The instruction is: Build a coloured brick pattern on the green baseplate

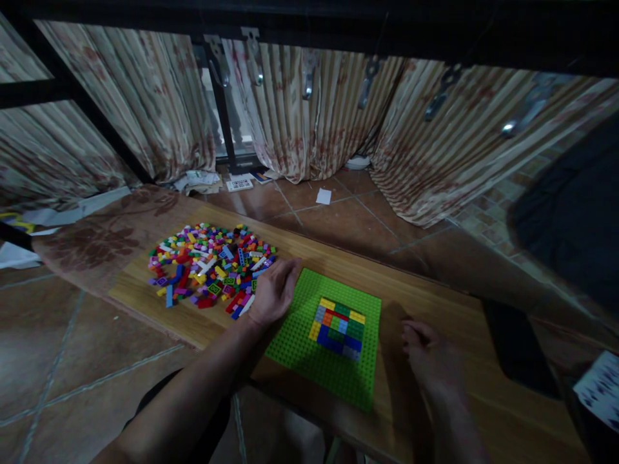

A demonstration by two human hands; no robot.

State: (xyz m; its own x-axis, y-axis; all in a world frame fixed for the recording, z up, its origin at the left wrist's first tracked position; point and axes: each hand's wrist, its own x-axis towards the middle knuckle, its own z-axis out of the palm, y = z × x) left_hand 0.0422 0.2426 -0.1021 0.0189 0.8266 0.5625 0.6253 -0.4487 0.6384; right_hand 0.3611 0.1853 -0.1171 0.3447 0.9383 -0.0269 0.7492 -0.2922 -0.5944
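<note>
Since the green baseplate (314,364) looks roughly square, I can't give it a real long axis. It sits flat on the wooden surface (459,316) between the two hands, with its far edge slanting down to the right, pretty much in line with the surface's long far edge. One corner points down toward the person's right side.

Texture-wise, the plate is bright plastic covered in rows of little round studs. A squarish patch of bricks (341,327) is pressed on around the middle, turned the same way as the plate: yellow, green, blue, grey, orange, a thin red strip. I count three yellow spots in it.

Left hand (275,293) hangs by the plate's left edge, right next to the brick pile (207,264), fingers curled in; can't tell if they've got anything. Right hand (432,357) is off to the right of the plate, thumb and fingers drawn close, and I can't tell whether something's pinched there either.

So: one plate, one patch, one loose pile (way too many bricks to count), and six shiny metal hooks (308,74) on the black bar (309,22).
</note>
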